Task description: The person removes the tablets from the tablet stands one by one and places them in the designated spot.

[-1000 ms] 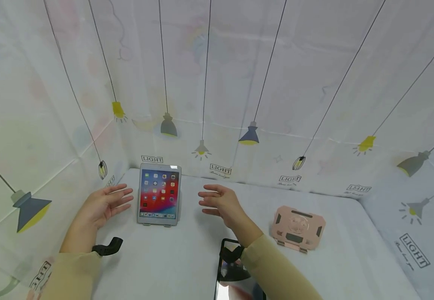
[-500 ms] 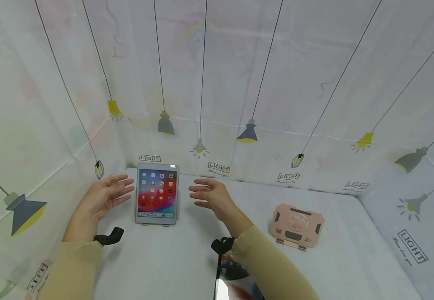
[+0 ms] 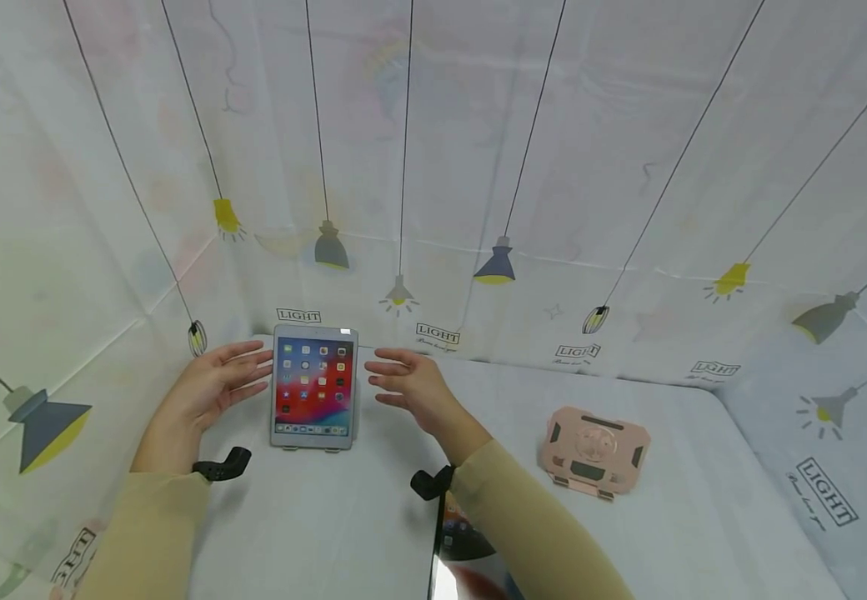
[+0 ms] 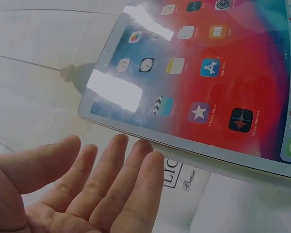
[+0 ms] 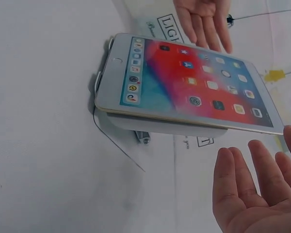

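Observation:
A white-framed tablet (image 3: 314, 388) with a lit home screen leans upright on a stand near the back of the table. My left hand (image 3: 212, 387) is beside its left edge, fingers spread and nearly straight. In the left wrist view, those fingertips (image 4: 150, 165) lie close to the tablet's edge; whether they touch it I cannot tell. On the other side, my right hand (image 3: 417, 390) hovers with relaxed fingers, a gap between it and the tablet. The right wrist view shows the stand (image 5: 140, 137) partly, behind the tablet (image 5: 184, 87). Neither hand holds anything.
A pink tablet case (image 3: 594, 451) lies on the white table (image 3: 313, 533) at the right. Under my right forearm, a second dark-framed tablet (image 3: 467, 542) is partly hidden. A printed cloth (image 3: 628, 167) rises behind and at both sides.
My right hand has moved left toward the tablet. The left hand has shifted slightly right and up, to its left edge. The head view has also shifted a little.

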Tool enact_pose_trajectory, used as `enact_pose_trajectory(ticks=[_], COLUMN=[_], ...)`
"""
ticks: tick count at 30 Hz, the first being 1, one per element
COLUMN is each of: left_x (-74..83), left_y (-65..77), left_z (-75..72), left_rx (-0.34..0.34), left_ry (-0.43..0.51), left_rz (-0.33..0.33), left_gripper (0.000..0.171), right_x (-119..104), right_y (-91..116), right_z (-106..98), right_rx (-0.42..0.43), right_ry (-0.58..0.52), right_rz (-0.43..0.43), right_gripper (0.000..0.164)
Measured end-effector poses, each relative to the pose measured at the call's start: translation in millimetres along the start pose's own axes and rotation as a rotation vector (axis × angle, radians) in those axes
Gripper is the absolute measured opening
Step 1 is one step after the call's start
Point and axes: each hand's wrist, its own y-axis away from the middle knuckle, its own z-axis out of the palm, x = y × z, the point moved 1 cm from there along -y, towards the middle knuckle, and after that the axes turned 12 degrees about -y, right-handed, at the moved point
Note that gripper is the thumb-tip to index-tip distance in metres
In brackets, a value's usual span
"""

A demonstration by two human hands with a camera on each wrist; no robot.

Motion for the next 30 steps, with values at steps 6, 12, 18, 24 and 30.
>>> enact_pose_trajectory(ticks=[6, 12, 18, 24, 30], left_x=[2.4, 5.4, 6.7, 5.0, 3.0], left_y=[-7.0, -7.5, -6.1, -6.6, -6.1], left_z=[5.1, 8.1, 10.3, 10.1, 9.3], left_rx=[0.019, 0.049, 0.071, 0.077, 0.089], left_ry=[-0.007, -0.014, -0.031, -0.043, -0.026], left_rz=[-0.003, -0.01, -0.021, -0.015, -0.014], left_gripper=[0.065, 0.061, 0.06, 0.059, 0.055], right_x=[-2, -2, 0, 1, 2], right_y=[-7, -12, -19, -20, -18], right_z=[6, 12, 15, 17, 22], right_rx=[0.004, 0.025, 0.032, 0.039, 0.059], right_ry=[-0.011, -0.022, -0.035, -0.035, -0.058], right_rz=[-0.019, -0.008, -0.008, -0.027, -0.053], right_gripper=[0.046, 0.045, 0.049, 0.049, 0.05])
